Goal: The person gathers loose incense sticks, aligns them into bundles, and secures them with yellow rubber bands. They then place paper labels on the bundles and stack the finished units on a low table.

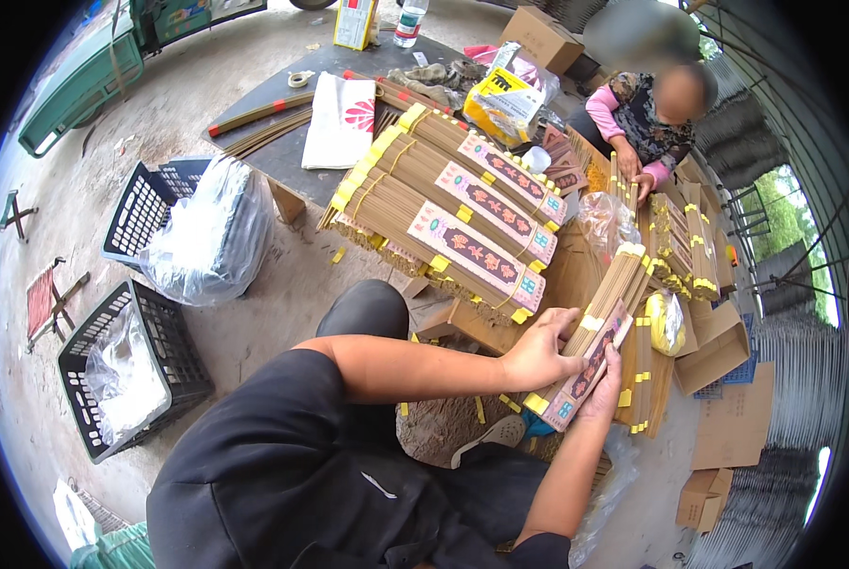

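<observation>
Both hands met at right of centre on one incense bundle (597, 353); the bundle ran tilted from upper right to lower left, brown sticks with yellow bands and a pink label strip along its lower part. Left hand (536, 353) lay over the bundle's left side, fingers curled across it, closed in a grip; right hand (603, 384) cupped it from below and right, fingers wrapped round the labelled end, also closed on it.

Just above and left of the hands, a stack (453, 213) of like bundles lay side by side at frame centre, labels up, resting on a low board. Behind the stack, at upper centre, a dark table (287, 152) carried a white bag (341, 119) and loose sticks. Two dark crates (126, 365) with clear plastic liners stood on the concrete floor at left. At upper right a second person (647, 119) sat, hands on further bundles (685, 242) piled at right. Flat cardboard boxes (719, 351) lay at right, just beside the held bundle; what the yellow lump next to them was, could not tell.
</observation>
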### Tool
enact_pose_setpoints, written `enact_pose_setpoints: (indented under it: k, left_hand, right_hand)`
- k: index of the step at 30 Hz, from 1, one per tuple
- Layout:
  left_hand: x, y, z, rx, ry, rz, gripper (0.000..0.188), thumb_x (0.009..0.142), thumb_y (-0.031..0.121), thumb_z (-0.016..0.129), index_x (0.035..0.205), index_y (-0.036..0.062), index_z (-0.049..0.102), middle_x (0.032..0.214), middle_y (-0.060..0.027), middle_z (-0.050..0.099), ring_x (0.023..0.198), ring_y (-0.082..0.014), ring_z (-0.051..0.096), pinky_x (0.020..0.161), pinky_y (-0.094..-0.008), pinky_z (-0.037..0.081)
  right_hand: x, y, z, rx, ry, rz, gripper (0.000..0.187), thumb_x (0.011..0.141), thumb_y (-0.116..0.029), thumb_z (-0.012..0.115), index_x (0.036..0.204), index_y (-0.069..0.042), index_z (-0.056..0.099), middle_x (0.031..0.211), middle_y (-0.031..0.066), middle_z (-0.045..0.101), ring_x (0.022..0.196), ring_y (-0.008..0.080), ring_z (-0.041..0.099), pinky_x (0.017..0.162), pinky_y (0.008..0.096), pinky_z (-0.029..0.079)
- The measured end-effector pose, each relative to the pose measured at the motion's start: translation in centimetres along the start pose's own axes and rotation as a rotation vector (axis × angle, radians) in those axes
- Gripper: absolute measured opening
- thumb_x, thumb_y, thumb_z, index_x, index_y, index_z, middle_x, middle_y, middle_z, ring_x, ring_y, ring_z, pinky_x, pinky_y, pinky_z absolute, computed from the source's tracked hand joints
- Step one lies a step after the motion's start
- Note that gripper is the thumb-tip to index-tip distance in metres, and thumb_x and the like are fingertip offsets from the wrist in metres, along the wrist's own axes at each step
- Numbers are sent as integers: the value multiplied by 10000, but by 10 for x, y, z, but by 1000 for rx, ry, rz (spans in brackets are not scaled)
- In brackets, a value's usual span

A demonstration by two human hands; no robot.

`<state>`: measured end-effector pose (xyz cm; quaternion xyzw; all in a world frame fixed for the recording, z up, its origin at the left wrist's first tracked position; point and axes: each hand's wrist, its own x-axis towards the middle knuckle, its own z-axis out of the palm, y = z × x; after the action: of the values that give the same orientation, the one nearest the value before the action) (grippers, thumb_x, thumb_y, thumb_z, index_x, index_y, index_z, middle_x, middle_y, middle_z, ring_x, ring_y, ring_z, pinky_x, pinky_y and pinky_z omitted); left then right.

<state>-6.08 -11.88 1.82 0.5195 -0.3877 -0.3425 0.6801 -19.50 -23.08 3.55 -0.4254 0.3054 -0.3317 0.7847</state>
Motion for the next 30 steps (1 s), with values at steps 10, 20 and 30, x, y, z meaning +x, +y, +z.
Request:
enact_pose_setpoints:
  k: [10, 20, 30]
  left_hand:
    - [47, 65, -48, -277, 19, -179, 979, 863, 284, 815, 1562, -64, 225, 1348, -188, 559, 1206, -258, 571, 1019, -372, 493]
    - [150, 144, -144, -627, 253, -72, 493, 844, 155, 796, 1244, 45, 529, 1101, -134, 672, 930, -301, 710, 748, -549, 609]
    - [202, 154, -167, -846, 505, -98, 373, 881, 128, 753, 1165, -50, 589, 1056, -155, 692, 918, -302, 716, 796, -548, 603]
  right_hand:
    - [53, -60, 50, -302, -319, -7, 604, 962, -323, 548, 1407, 83, 501, 1301, 228, 649, 1162, 287, 669, 1009, 416, 543]
    - [112, -89, 132, -510, -604, 99, 508, 912, -320, 691, 1244, 52, 594, 1005, 92, 730, 805, 123, 718, 754, 262, 600]
    - [132, -109, 106, -142, -529, 49, 830, 988, -631, 511, 1486, 24, 400, 1340, 230, 619, 1125, 297, 695, 941, 374, 596]
